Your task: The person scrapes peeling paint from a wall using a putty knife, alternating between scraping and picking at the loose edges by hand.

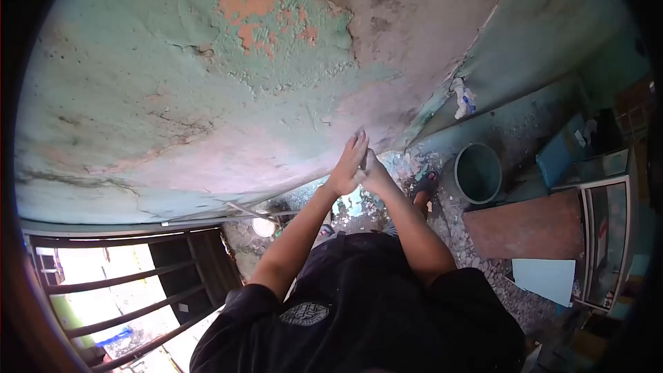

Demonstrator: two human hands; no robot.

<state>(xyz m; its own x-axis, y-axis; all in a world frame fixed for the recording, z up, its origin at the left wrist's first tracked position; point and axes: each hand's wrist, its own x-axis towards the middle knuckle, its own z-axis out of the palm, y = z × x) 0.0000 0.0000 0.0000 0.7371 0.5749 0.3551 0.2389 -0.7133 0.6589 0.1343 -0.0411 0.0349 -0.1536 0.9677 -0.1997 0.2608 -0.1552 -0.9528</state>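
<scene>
The wall (276, 103) rises ahead of me, its pale green paint (138, 48) cracked and peeling: orange shows at my eleven o'clock, a bare grey-brown patch (407, 21) between twelve and one, and rough cracks (183, 128) around ten.

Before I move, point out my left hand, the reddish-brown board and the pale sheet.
Left hand (347, 166): head view, middle of the hand, below the fingers.
Reddish-brown board (525, 225): head view, middle of its face.
Pale sheet (545, 279): head view, near its middle.
</scene>
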